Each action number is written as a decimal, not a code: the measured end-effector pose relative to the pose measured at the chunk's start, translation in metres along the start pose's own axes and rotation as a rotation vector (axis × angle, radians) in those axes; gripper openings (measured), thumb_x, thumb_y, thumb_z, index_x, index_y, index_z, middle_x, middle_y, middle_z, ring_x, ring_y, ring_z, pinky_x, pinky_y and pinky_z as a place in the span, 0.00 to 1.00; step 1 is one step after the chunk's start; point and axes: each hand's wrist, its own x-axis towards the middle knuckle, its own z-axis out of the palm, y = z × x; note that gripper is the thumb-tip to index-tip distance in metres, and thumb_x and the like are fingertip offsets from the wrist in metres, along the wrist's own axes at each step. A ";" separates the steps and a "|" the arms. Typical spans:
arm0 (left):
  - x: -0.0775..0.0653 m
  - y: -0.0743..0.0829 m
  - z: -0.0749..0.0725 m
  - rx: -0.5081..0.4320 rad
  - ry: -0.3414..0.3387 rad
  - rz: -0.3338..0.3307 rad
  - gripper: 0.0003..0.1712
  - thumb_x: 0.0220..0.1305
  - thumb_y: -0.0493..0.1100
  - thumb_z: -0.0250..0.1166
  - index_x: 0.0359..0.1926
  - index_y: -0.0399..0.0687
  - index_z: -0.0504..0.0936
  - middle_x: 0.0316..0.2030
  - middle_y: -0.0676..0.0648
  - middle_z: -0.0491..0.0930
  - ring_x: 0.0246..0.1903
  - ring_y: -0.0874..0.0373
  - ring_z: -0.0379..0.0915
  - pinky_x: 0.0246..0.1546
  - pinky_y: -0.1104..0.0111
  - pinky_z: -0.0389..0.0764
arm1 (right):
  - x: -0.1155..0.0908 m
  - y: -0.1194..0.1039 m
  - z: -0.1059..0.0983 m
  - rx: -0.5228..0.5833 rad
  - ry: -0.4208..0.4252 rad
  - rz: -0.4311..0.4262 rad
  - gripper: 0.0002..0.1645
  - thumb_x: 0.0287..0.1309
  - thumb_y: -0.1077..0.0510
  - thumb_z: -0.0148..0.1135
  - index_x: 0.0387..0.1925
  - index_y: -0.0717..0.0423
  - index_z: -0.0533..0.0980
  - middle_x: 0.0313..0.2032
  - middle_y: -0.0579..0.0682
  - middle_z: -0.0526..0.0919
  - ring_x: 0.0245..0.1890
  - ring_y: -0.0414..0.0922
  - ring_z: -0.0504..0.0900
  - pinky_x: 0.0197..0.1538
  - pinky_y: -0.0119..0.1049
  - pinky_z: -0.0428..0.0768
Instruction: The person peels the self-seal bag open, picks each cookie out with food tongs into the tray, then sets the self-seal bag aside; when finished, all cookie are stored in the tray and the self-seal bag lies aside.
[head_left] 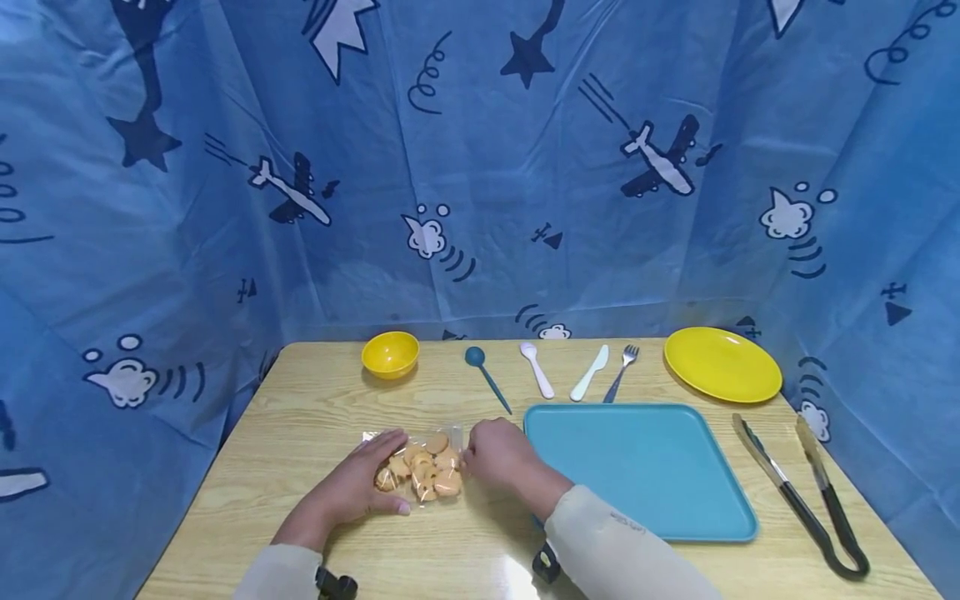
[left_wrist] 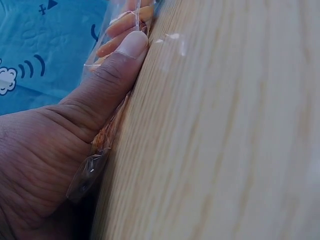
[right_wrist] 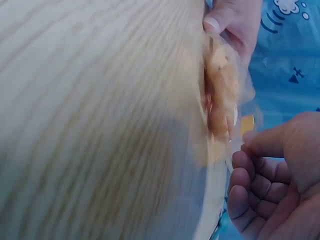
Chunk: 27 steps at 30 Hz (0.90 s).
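A clear plastic bag of cookies [head_left: 424,468] lies on the wooden table in front of me, filled with pale brown pieces. My left hand [head_left: 358,482] grips its left end, fingers along the far side and thumb along the near side. In the left wrist view the thumb [left_wrist: 107,77] lies against the crinkled plastic. At the bag's right edge, my right hand [head_left: 501,454] pinches the plastic between thumb and forefinger. The right wrist view shows this right hand [right_wrist: 282,175] with its other fingers curled in; the bag is blurred there.
A blue tray [head_left: 637,475] lies right of the bag, with black-handled tongs [head_left: 813,500] beyond it. Along the back are a yellow bowl [head_left: 390,356], a dark blue spoon [head_left: 487,377], a lilac spoon [head_left: 537,371], a pale knife [head_left: 589,373], a fork [head_left: 621,373] and a yellow plate [head_left: 722,364].
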 end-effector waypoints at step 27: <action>-0.002 0.000 0.000 -0.044 0.013 -0.001 0.70 0.34 0.70 0.79 0.79 0.61 0.58 0.80 0.50 0.53 0.80 0.43 0.45 0.79 0.42 0.48 | -0.006 0.016 -0.012 -0.045 -0.049 -0.111 0.18 0.58 0.49 0.75 0.47 0.53 0.84 0.43 0.48 0.88 0.44 0.47 0.86 0.49 0.40 0.85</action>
